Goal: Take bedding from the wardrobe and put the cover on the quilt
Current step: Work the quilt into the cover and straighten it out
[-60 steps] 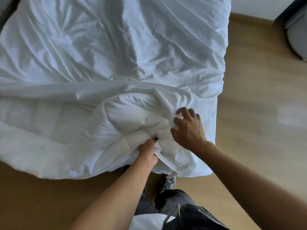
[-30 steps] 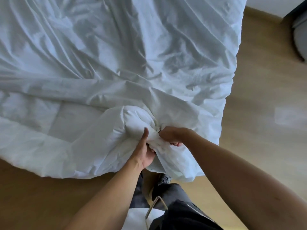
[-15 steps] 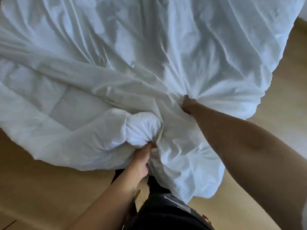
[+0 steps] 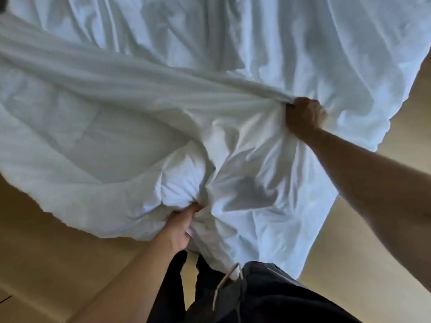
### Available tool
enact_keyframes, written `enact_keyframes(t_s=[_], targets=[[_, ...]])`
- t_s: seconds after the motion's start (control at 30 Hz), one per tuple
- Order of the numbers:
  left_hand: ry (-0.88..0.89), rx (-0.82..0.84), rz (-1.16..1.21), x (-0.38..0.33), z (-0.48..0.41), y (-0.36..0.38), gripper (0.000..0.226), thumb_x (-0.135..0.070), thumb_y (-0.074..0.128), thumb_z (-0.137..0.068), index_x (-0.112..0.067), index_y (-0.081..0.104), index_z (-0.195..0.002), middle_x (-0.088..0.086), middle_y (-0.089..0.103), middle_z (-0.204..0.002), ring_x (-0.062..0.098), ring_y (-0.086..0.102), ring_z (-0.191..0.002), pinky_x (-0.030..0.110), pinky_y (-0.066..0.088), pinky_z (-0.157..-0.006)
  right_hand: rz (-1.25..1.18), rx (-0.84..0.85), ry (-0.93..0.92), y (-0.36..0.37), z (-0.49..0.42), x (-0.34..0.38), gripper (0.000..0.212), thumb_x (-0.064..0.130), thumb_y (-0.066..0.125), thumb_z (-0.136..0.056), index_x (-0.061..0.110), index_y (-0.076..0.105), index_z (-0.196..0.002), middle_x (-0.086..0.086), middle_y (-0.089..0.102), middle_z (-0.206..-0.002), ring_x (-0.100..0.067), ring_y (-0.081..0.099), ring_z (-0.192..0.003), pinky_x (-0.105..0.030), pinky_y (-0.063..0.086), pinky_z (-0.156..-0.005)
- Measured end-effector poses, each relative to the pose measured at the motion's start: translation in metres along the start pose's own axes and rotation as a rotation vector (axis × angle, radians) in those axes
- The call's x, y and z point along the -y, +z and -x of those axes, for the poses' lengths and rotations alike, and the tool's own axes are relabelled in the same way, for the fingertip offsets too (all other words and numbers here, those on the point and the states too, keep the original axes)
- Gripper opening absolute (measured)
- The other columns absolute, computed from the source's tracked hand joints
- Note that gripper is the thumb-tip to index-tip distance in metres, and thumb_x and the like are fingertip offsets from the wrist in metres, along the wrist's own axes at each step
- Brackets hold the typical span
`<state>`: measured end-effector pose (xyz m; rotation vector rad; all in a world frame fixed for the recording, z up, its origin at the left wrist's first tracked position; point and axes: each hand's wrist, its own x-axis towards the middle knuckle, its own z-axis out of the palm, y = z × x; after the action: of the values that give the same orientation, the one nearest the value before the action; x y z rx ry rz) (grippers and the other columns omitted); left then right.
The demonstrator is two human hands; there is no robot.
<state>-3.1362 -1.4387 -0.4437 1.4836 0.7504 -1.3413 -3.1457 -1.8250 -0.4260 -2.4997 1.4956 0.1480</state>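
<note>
My left hand (image 4: 180, 230) pinches the bunched quilt (image 4: 98, 183) corner, while my right hand (image 4: 303, 114) grips a taut fold of the white cover (image 4: 210, 47)

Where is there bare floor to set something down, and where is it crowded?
Two free patches of wooden floor: one left, between the quilt's hanging edge and the left forearm; one right, bordered by the cover's edge, the right forearm and the trousers. Crowded: the middle, where the left hand grips the quilt and the right hand grips the cover.
</note>
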Motion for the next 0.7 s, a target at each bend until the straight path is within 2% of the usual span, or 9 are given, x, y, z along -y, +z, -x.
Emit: enact_keyframes(t_s=[0.13, 0.27, 0.3, 0.4, 0.47, 0.53, 0.57, 0.63, 0.7], targets=[[0.002, -0.013, 0.011, 0.003, 0.001, 0.006, 0.032, -0.026, 0.078, -0.083, -0.006, 0.075, -0.108, 0.016, 0.077, -0.099, 0.032, 0.076, -0.09, 0.042, 0.061, -0.081, -0.324, 0.095, 0.247, -0.017, -0.009, 0.022, 0.041, 0.037, 0.046, -0.096, 0.015, 0.055, -0.13, -0.02, 0.058, -0.132, -0.039, 0.055, -0.125, -0.044, 0.043, -0.104], [-0.038, -0.012, 0.06, 0.004, 0.005, 0.012, 0.039, -0.029, 0.077, -0.086, -0.005, 0.073, -0.116, 0.019, 0.075, -0.107, 0.037, 0.072, -0.1, 0.051, 0.057, -0.094, -0.245, -0.099, -0.066, 0.013, 0.109, 0.067, 0.075, 0.078, 0.055, -0.076, 0.041, 0.043, -0.139, -0.003, 0.043, -0.145, -0.03, 0.042, -0.132, -0.055, 0.039, -0.1], [-0.038, -0.009, 0.057, 0.005, 0.006, 0.013, 0.041, -0.031, 0.077, -0.087, -0.005, 0.072, -0.119, 0.019, 0.075, -0.109, 0.037, 0.071, -0.103, 0.048, 0.056, -0.095, -0.13, -0.058, -0.177, 0.03, 0.145, 0.065, 0.072, 0.079, 0.051, -0.077, 0.045, 0.042, -0.14, -0.002, 0.04, -0.146, -0.03, 0.039, -0.132, -0.058, 0.035, -0.101], [-0.084, -0.011, 0.027, 0.022, 0.013, 0.02, 0.045, -0.034, 0.078, -0.085, -0.008, 0.071, -0.121, 0.019, 0.073, -0.116, 0.034, 0.069, -0.101, 0.042, 0.051, -0.079, 0.298, 0.523, -0.324, 0.087, 0.214, 0.023, 0.062, 0.047, 0.037, -0.103, 0.041, 0.011, -0.159, -0.011, 0.004, -0.168, -0.037, 0.005, -0.153, -0.061, 0.005, -0.121], [-0.086, -0.019, 0.034, 0.038, 0.018, 0.022, 0.048, -0.034, 0.081, -0.082, -0.008, 0.071, -0.12, 0.021, 0.071, -0.12, 0.035, 0.069, -0.101, 0.042, 0.046, -0.082, 0.381, 0.611, -0.29, 0.103, 0.21, 0.005, 0.058, 0.032, 0.029, -0.109, 0.033, 0.004, -0.161, -0.013, -0.007, -0.168, -0.037, -0.006, -0.154, -0.056, -0.004, -0.123], [-0.062, 0.023, 0.047, 0.045, 0.02, 0.022, 0.05, -0.035, 0.084, -0.078, -0.006, 0.072, -0.117, 0.019, 0.075, -0.111, 0.034, 0.073, -0.1, 0.045, 0.054, -0.087, 0.221, 0.642, -0.186, 0.096, 0.197, 0.015, 0.051, 0.03, 0.029, -0.109, 0.025, 0.021, -0.159, -0.016, 0.01, -0.166, -0.036, 0.01, -0.153, -0.053, 0.005, -0.123], [-0.039, 0.052, 0.048, 0.046, 0.022, 0.019, 0.052, -0.037, 0.085, -0.077, -0.006, 0.073, -0.116, 0.015, 0.077, -0.105, 0.032, 0.075, -0.096, 0.045, 0.059, -0.084, 0.109, 0.612, -0.162, 0.081, 0.194, 0.025, 0.045, 0.028, 0.033, -0.109, 0.017, 0.038, -0.152, -0.019, 0.03, -0.159, -0.036, 0.029, -0.148, -0.051, 0.02, -0.12], [0.004, 0.116, 0.044, 0.045, 0.029, 0.012, 0.063, -0.046, 0.089, -0.069, -0.009, 0.072, -0.117, 0.01, 0.077, -0.105, 0.027, 0.076, -0.093, 0.039, 0.062, -0.071, -0.267, 0.224, -0.139, 0.057, 0.209, 0.037, 0.03, 0.03, 0.048, -0.103, 0.009, 0.067, -0.114, -0.017, 0.066, -0.118, -0.037, 0.062, -0.113, -0.044, 0.048, -0.092], [0.044, 0.195, 0.024, 0.043, 0.037, 0.006, 0.076, -0.058, 0.088, -0.064, -0.014, 0.069, -0.122, 0.01, 0.075, -0.114, 0.028, 0.074, -0.102, 0.042, 0.061, -0.079, -0.479, -0.13, -0.123, 0.033, 0.255, 0.044, 0.043, 0.061, 0.058, -0.091, 0.02, 0.066, -0.101, -0.006, 0.066, -0.096, -0.031, 0.062, -0.094, -0.039, 0.05, -0.076]])
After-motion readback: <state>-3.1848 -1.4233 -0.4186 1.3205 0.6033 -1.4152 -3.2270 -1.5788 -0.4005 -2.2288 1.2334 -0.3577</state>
